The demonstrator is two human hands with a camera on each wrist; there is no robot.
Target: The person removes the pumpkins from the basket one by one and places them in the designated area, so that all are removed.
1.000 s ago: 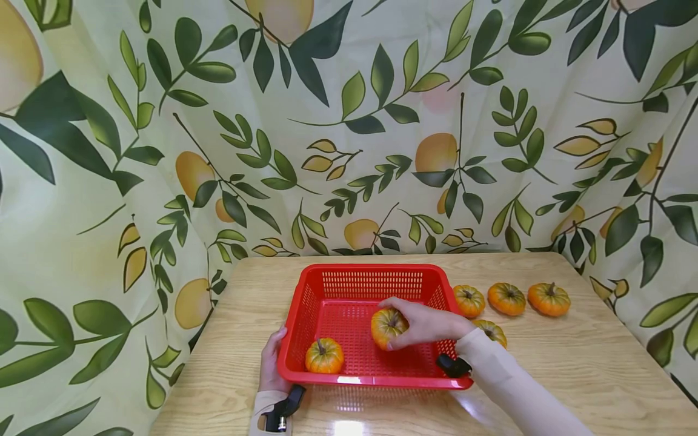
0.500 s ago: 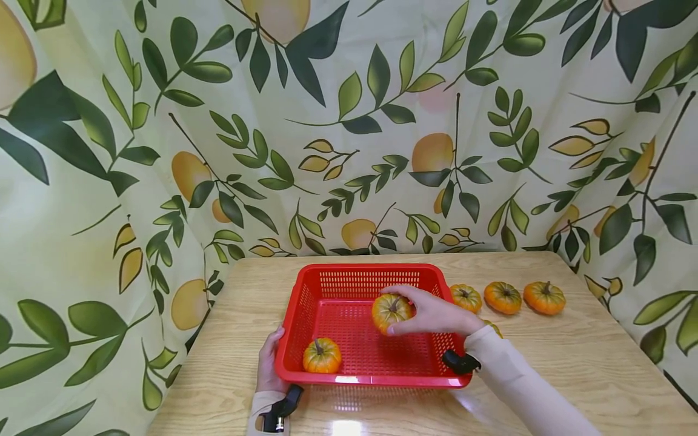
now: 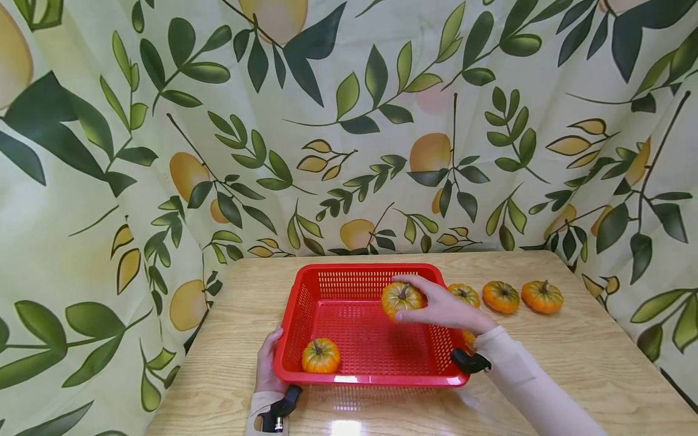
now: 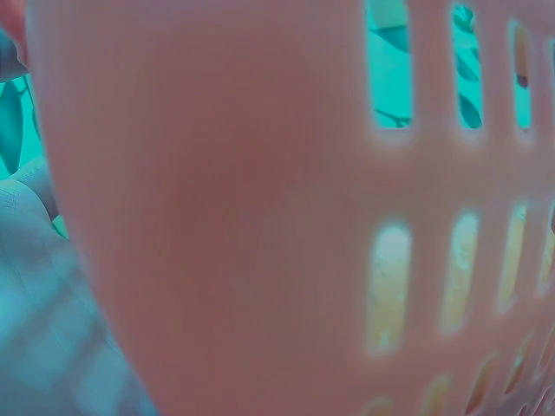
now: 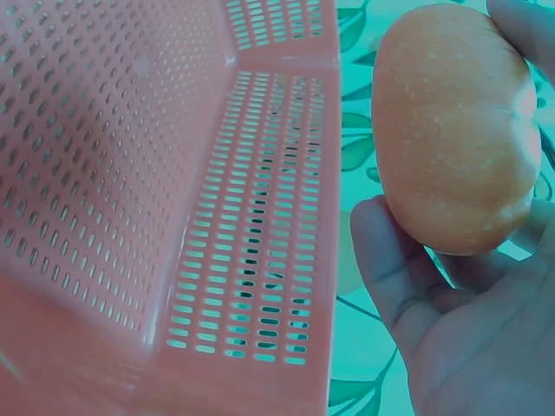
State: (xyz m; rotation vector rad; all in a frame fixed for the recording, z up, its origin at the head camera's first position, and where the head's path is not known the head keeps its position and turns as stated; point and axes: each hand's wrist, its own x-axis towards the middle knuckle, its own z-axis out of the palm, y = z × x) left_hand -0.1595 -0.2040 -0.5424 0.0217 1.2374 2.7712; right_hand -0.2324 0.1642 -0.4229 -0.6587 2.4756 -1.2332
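Observation:
My right hand point(image 3: 444, 306) pinches a small orange pumpkin point(image 3: 400, 298) with a brown stem, between thumb and fingers. It is held up over the right part of the red plastic basket point(image 3: 371, 379). The right wrist view shows the pumpkin point(image 5: 455, 130) in the grasp, beside the perforated basket wall point(image 5: 251, 225). Another pumpkin point(image 3: 320, 356) sits inside, in the basket's near left corner. At the left side, my left hand point(image 3: 268, 363) holds the basket by its rim, its fingers partly hidden. The left wrist view is filled by the blurred basket wall point(image 4: 217, 191).
To the right of the basket, a row of pumpkins point(image 3: 500, 297) lies on the wooden table point(image 3: 551, 363). One more pumpkin point(image 3: 469, 340) there is mostly hidden behind the basket and my right wrist. A leaf-patterned cloth point(image 3: 327, 121) hangs behind and at the sides.
My right hand has raised the pumpkin from the basket's middle and carried it towards the right side. The left hand stays at the rim, and the other pumpkin in the basket stays put.

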